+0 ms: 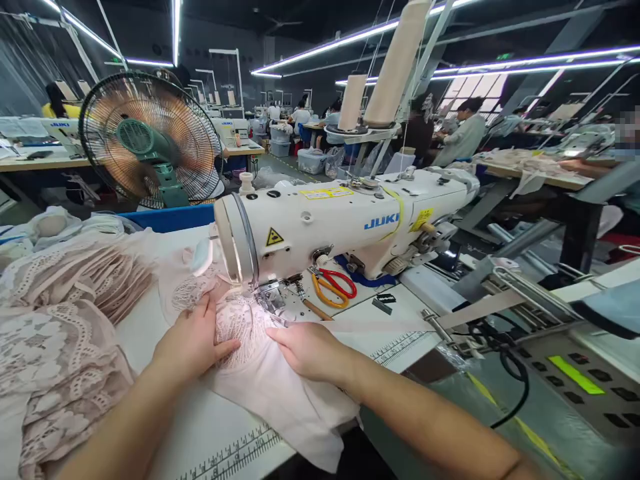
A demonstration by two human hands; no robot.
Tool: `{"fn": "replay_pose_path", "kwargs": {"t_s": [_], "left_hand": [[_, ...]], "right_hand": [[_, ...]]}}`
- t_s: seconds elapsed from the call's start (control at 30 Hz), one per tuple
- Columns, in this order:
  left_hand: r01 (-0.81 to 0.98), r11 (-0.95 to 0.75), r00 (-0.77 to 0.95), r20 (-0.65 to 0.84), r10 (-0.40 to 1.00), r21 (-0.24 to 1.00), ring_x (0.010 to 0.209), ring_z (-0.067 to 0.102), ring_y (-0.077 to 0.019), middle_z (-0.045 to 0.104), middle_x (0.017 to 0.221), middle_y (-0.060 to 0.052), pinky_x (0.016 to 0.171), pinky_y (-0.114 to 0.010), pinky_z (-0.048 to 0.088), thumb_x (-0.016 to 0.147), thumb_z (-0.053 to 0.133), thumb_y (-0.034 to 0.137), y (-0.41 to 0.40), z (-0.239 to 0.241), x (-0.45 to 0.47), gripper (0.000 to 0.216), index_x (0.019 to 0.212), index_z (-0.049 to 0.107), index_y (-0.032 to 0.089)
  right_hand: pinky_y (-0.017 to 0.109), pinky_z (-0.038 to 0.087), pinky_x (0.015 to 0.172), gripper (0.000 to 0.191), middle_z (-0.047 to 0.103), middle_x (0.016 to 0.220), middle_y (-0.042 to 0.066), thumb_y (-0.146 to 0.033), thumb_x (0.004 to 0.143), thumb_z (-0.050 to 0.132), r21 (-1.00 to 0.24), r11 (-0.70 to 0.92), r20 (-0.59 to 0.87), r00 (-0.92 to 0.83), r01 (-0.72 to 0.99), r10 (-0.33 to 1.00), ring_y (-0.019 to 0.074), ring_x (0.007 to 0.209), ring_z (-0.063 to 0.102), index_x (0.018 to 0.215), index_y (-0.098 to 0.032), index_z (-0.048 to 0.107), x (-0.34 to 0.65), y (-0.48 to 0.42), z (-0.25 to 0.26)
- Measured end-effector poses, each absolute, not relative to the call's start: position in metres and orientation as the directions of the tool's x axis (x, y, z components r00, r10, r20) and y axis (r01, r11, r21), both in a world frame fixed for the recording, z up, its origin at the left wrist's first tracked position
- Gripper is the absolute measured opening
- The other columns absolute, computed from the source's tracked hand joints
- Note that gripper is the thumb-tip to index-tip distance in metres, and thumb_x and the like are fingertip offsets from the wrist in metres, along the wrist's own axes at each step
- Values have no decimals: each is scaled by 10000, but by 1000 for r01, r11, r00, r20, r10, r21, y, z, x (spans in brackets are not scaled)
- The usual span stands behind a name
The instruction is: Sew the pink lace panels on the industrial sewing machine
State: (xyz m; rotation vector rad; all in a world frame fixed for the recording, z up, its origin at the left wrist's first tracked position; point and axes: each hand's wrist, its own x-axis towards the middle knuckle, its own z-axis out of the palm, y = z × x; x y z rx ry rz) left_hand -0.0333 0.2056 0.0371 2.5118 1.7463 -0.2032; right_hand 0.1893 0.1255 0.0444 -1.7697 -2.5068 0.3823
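A pale pink lace garment piece (310,413) lies under the head of a white sewing machine (300,233) and drapes over the table's front edge. On its left side my left hand (193,337) rests flat, thumb apart from the fingers, close to the needle area. My right hand (307,350) pinches the cloth's edge between thumb and fingers, just right of the presser foot (273,297). A light fabric band (480,308) runs from a metal guide at the right toward the machine. The needle tip cannot be made out.
Lace pieces (65,333) are heaped at the left. Scissors (333,287) with red and orange handles and dark blades (384,303) lie under the machine arm. A fan (150,140), thread cones (400,60) and a control panel (575,377) stand around. Other people work behind.
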Motion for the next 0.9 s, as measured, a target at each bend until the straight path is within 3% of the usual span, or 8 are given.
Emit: {"fn": "replay_pose_path", "kwargs": {"t_s": [0.27,0.4,0.5,0.57,0.63,0.7,0.77,0.9], "left_hand": [[920,-386,386,26,922,60,1414,413,-373,364,1579,-226,1127,-456,406,841,522,545,241,20,-47,811,1471,413,45],[918,-386,371,146,917,90,1350,479,-370,406,1528,-232,1058,-450,465,853,523,533,246,19,-47,714,1404,453,83],[945,-326,315,237,919,5,1266,529,-392,487,1427,-252,946,-468,509,891,509,480,225,36,-38,599,1344,476,88],[948,-310,318,155,935,-72,1088,628,-360,638,1188,-196,790,-432,527,974,369,406,199,52,-25,412,1219,562,136],[935,-336,321,-135,937,-114,823,689,-306,690,893,-111,623,-371,488,1009,287,379,170,64,-10,401,1008,630,172],[902,-399,343,-290,893,-164,841,707,-308,705,893,-122,631,-357,487,1004,340,311,146,67,3,370,1145,631,130],[885,-422,351,-314,882,-196,831,711,-313,695,901,-165,617,-347,496,984,422,310,132,60,12,413,1264,602,66],[846,-486,457,-170,873,-220,816,695,-316,663,907,-217,624,-353,531,961,475,352,133,39,8,481,1255,621,1]], "right_hand": [[304,354,561,551,767,970,109,-198,912,482,-251,222,-239,-283,942,929,284,858,708,1462,-236,494,183,136,50],[303,376,567,622,765,997,120,-180,896,496,-250,203,-247,-266,947,932,295,899,715,1511,-232,424,181,139,49],[311,373,558,614,768,963,113,-164,897,499,-242,194,-243,-253,951,937,293,873,722,1504,-226,433,180,136,51],[317,373,557,597,771,943,106,-159,904,497,-238,187,-234,-243,953,941,294,855,726,1496,-224,446,179,134,52],[322,381,568,582,773,939,101,-158,914,493,-240,189,-212,-241,952,947,295,860,728,1492,-221,452,178,132,53],[324,396,581,575,774,946,101,-162,924,491,-245,189,-195,-240,951,951,296,871,727,1494,-221,450,178,131,52],[322,415,595,556,774,954,108,-168,934,491,-252,182,-194,-234,950,953,290,869,726,1487,-218,462,178,130,51],[318,457,637,529,772,970,124,-176,943,499,-265,167,-208,-225,950,952,284,867,723,1471,-204,485,177,131,52]]}}
